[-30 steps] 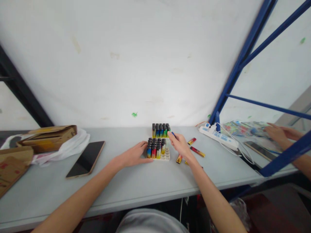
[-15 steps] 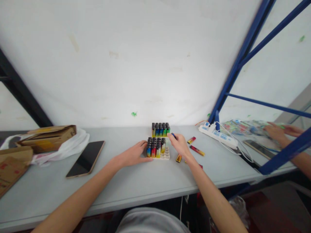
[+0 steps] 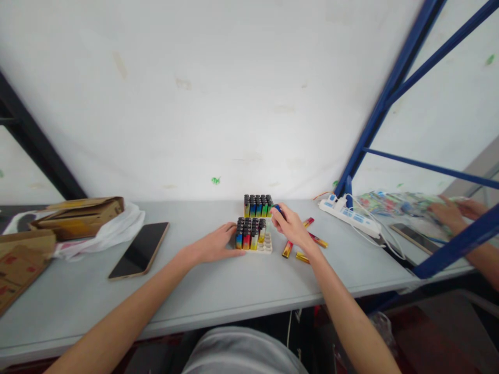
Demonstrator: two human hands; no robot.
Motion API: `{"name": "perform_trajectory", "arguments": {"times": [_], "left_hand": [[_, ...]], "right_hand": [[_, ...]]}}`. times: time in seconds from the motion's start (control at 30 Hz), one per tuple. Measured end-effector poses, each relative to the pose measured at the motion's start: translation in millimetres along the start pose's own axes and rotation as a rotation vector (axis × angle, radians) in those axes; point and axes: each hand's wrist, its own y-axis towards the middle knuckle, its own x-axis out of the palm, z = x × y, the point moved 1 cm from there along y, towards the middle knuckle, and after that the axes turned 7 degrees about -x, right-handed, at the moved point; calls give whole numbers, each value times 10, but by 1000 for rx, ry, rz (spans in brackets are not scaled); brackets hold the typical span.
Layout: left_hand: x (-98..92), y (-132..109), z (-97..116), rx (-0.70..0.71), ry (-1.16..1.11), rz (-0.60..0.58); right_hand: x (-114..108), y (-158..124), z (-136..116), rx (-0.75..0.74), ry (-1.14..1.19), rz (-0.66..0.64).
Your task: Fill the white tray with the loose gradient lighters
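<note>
A small white tray point(image 3: 265, 248) with round sockets holds several upright lighters point(image 3: 246, 239) with black tops and blue, red and yellow bodies; bare sockets show on its right side. My left hand point(image 3: 218, 243) is around the tray's left end, thumb along the front edge and fingers behind. Above and right of the tray, my right hand point(image 3: 290, 224) is closed on a blue lighter point(image 3: 277, 209), mostly hidden by the fingers. Behind stands a second block of upright lighters point(image 3: 258, 206). Several red and gold lighters point(image 3: 287, 249) lie loose under and beside my right forearm.
A phone point(image 3: 139, 250) and a cardboard box point(image 3: 80, 218) on a white plastic bag lie at left. At right are a white power strip point(image 3: 349, 215) with cables and a blue metal frame point(image 3: 364, 140). Beyond it are another person's hands point(image 3: 452, 213) and a second phone point(image 3: 417, 239).
My right hand, with the blue lighter, has shifted slightly up and to the right and turned a little. My left hand stays at the tray. The view has tilted slightly.
</note>
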Motion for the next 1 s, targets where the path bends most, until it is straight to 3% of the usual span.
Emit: {"name": "perform_trajectory", "arguments": {"times": [0.17,0.27,0.37,0.57,0.7,0.83,1.0], "left_hand": [[0,-2,10,-26,9,-20],[5,1,5,-18,1,-9],[10,1,-8,-2,-2,-5],[6,-1,-8,3,-12,-6],[1,-3,8,-11,3,-17],[-3,-6,15,-17,15,-33],[-6,-12,8,-19,-8,-11]], "right_hand": [[-200,-34,-225,-208,-229,-79],[-265,-63,-303,-144,-306,-182],[-272,-84,-275,-43,-237,-277],[-161,-80,-154,-49,-124,-425],[-62,-91,-232,-85,-211,-446],[10,-98,-292,-101,-359,-381],[-176,-101,-168,30,-292,-436]]}}
